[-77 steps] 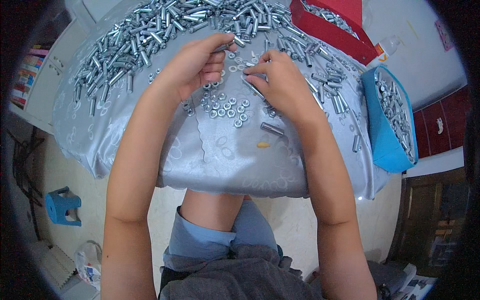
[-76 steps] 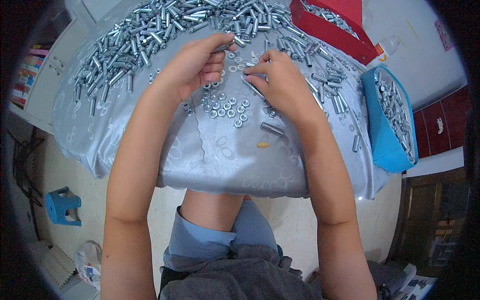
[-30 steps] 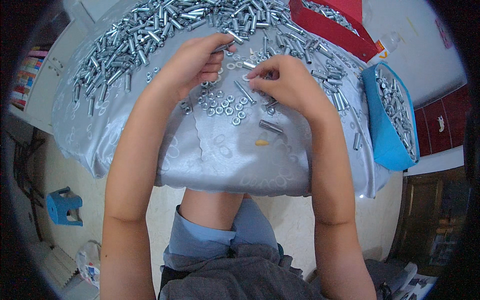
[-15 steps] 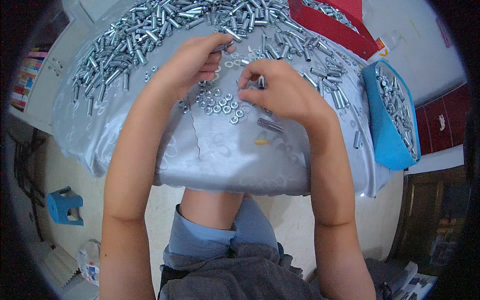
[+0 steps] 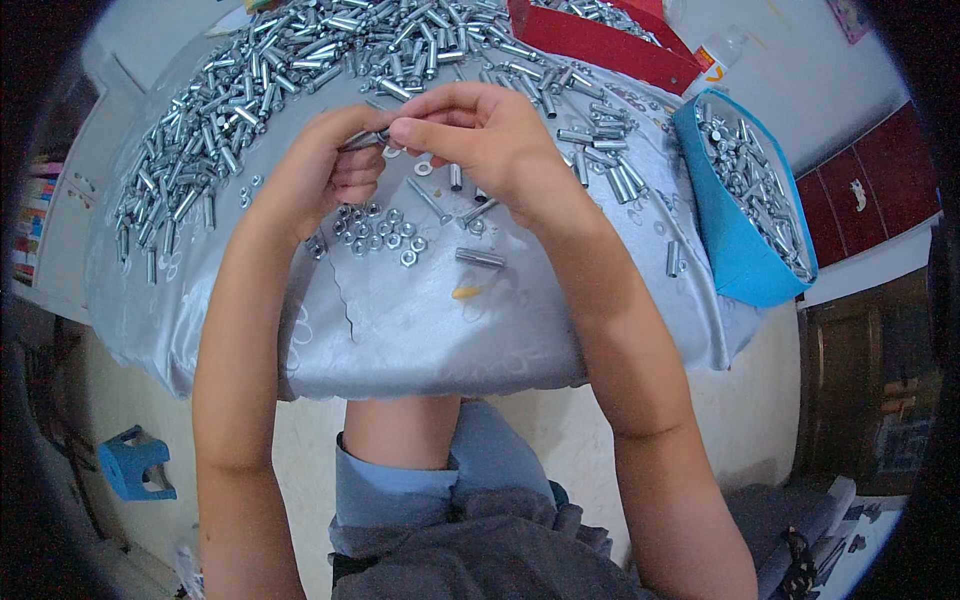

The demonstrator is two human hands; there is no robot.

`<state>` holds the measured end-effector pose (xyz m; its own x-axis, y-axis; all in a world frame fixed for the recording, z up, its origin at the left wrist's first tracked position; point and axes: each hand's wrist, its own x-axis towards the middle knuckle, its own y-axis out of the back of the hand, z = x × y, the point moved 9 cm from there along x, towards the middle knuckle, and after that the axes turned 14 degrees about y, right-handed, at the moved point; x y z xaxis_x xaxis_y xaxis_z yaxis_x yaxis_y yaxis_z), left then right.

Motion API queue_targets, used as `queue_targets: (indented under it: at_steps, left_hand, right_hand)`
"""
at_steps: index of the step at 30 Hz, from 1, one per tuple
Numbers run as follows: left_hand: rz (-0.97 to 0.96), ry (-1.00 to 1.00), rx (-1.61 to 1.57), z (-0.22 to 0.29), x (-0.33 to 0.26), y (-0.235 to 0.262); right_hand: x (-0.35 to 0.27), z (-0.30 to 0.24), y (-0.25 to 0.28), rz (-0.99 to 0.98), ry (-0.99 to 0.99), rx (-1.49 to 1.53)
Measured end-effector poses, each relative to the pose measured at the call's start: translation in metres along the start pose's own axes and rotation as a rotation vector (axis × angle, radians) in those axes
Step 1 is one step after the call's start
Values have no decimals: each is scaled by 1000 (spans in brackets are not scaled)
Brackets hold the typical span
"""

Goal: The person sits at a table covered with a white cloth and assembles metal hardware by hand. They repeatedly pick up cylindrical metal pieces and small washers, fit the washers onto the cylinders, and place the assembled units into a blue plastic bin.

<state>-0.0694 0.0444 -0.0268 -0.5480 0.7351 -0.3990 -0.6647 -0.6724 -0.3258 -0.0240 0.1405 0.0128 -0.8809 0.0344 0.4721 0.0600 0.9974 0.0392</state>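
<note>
My left hand (image 5: pixel 335 165) is closed around a silvery metal bolt (image 5: pixel 362 140), which lies roughly level between thumb and fingers. At its right end my right hand (image 5: pixel 485 135) pinches with thumb and forefinger, and whatever is between those fingertips is hidden. Below the hands lies a cluster of hex nuts (image 5: pixel 375 232) on the shiny grey cloth. To their right a loose bolt (image 5: pixel 430 200) lies slanted, and a short metal sleeve (image 5: pixel 480 258) rests nearer to me. A few flat washers (image 5: pixel 423 169) show just under the right fingers.
A large heap of metal anchor bolts (image 5: pixel 250 85) spreads over the far left of the cloth-covered table (image 5: pixel 400 360). Far right are a red box (image 5: pixel 610 45) and a blue bin (image 5: pixel 735 240), both holding metal parts. A yellow piece (image 5: pixel 466 293) lies near the front.
My right hand has moved from above the loose parts to meet the left hand at the bolt. A slanted bolt now shows on the cloth. The whole view has shifted slightly.
</note>
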Motion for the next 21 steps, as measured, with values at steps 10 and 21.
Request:
queue_targets:
  at_steps: [10, 21]
  left_hand:
    - [-101, -17, -54, 3, -3, -10]
    - [-127, -28, -28, 2, -4, -10]
  right_hand:
    - [-6, 10, -3, 39, -171, 130]
    - [-15, 19, -16, -46, -331, 216]
